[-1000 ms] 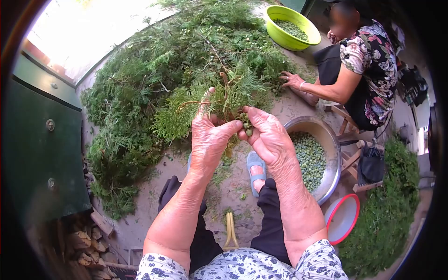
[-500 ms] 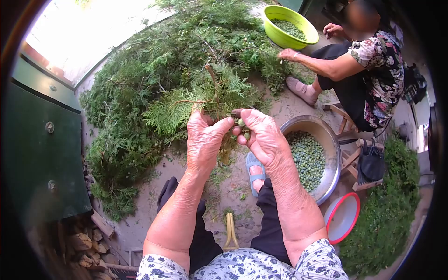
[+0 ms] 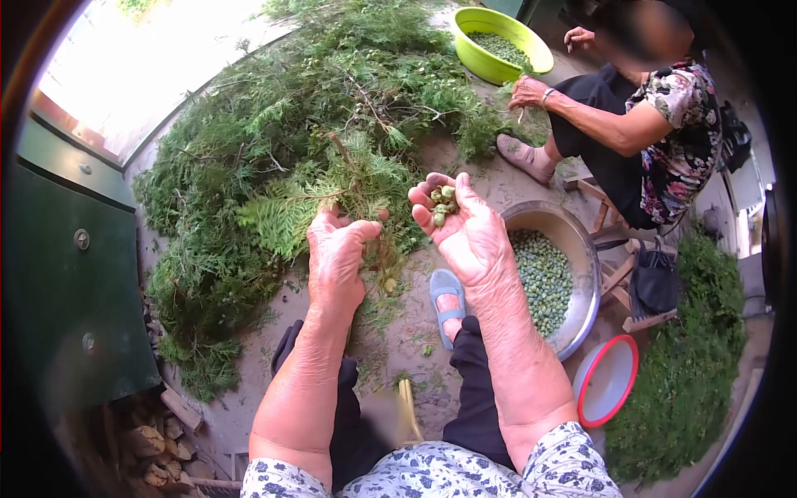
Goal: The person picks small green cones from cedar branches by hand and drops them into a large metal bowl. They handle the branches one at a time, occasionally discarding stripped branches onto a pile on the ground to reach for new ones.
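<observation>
My left hand [image 3: 339,249] is closed on a leafy evergreen sprig [image 3: 353,178], its flat green fronds spreading out above the fingers. Several round green cones [image 3: 443,204] lie in the cupped fingers of my right hand [image 3: 465,232], palm turned up. To the right of that hand, a steel basin [image 3: 591,274] holds a heap of the same green cones [image 3: 544,278]. A large pile of cut evergreen branches [image 3: 224,183] lies on the ground beyond and left of my left hand.
A co-worker [image 3: 664,116] sits at upper right, near a lime-green tub [image 3: 544,60] with green cones. A red-rimmed white basin [image 3: 610,382] stands below the steel one. More greenery [image 3: 681,398] lies at right; split firewood [image 3: 145,440] is at lower left, below a green cabinet [image 3: 75,282].
My hands have moved apart. The right one has turned palm up with the cones in its fingers, while the left still holds the sprig. The co-worker's nearer hand has drawn back slightly.
</observation>
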A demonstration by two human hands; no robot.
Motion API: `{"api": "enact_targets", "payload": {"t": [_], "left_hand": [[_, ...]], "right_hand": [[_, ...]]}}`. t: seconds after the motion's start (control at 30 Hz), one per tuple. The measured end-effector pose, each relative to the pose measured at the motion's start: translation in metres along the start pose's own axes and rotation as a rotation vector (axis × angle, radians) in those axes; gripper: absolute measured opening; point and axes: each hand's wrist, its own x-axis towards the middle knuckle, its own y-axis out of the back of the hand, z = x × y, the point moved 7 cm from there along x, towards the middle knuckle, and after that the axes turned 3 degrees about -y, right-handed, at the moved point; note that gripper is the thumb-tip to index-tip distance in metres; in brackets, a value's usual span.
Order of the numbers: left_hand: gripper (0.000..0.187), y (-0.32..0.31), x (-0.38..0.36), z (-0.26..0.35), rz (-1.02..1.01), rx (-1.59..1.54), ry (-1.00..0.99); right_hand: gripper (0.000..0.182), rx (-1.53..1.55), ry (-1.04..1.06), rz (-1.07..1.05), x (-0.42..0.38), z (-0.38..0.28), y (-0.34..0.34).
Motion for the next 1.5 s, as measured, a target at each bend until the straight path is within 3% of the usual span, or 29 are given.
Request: {"api": "enact_targets", "payload": {"t": [0.1, 0.17, 0.47, 0.6, 0.67, 0.7, 0.77, 0.8, 0.87, 0.93, 1.0, 1.07, 1.13, 1.2, 1.33, 1.4, 1.5], "left_hand": [[0.033, 0.008, 0.005, -0.003, 0.040, 0.146, -0.039], [0.027, 0.001, 0.001, -0.004, 0.015, 0.029, 0.058], [0.020, 0.004, 0.014, -0.021, -0.012, -0.281, 0.106], [0.027, 0.006, 0.015, -0.017, -0.047, -0.404, 0.130], [0.030, 0.005, 0.011, -0.013, -0.051, -0.423, 0.167], [0.028, 0.006, 0.012, -0.013, -0.028, -0.441, 0.169], [0.029, 0.006, 0.012, -0.015, -0.022, -0.442, 0.172], [0.030, 0.004, 0.011, -0.014, -0.036, -0.456, 0.183], [0.030, 0.004, 0.012, -0.016, -0.036, -0.461, 0.174], [0.030, 0.000, 0.010, -0.014, -0.047, -0.490, 0.163], [0.031, -0.004, 0.009, -0.012, -0.058, -0.520, 0.145], [0.031, -0.011, 0.008, -0.012, -0.110, -0.600, 0.146], [0.029, -0.013, 0.008, -0.013, -0.124, -0.607, 0.136], [0.040, -0.015, 0.007, -0.017, -0.122, -0.662, 0.177], [0.046, -0.017, 0.010, -0.023, -0.151, -0.743, 0.184], [0.041, -0.020, 0.007, -0.021, -0.153, -0.745, 0.201], [0.036, -0.019, 0.010, -0.027, -0.187, -0.736, 0.230]], "right_hand": [[0.034, -0.005, 0.001, -0.004, 0.002, 0.003, -0.002], [0.034, 0.017, 0.011, 0.017, 0.002, 0.003, -0.003], [0.024, -0.012, 0.046, 0.102, -0.001, -0.031, 0.016], [0.018, -0.246, 0.344, 0.409, -0.017, -0.099, 0.081], [0.020, -0.373, 0.537, 0.838, -0.046, -0.126, 0.112], [0.020, -0.373, 0.546, 0.854, -0.047, -0.134, 0.126], [0.027, -0.510, 0.846, 1.166, -0.075, -0.161, 0.162], [0.027, -0.513, 0.853, 1.177, -0.080, -0.167, 0.175], [0.029, -0.909, 0.732, 1.506, -0.091, -0.178, 0.184], [0.032, -0.904, 0.737, 1.467, -0.088, -0.165, 0.152], [0.029, -0.899, 0.989, 0.970, -0.066, -0.156, 0.110], [0.030, -0.636, 0.566, 0.539, -0.039, -0.116, 0.075], [0.036, -0.710, 0.301, 0.252, -0.023, -0.067, 0.038], [0.043, -0.666, 0.150, 0.271, -0.025, -0.026, 0.015], [0.038, -0.493, -0.054, 0.289, -0.019, 0.011, 0.017], [0.032, -0.309, -0.141, 0.093, -0.014, 0.021, 0.007], [0.021, -0.295, -0.007, 0.111, -0.002, 0.014, 0.017]]}}
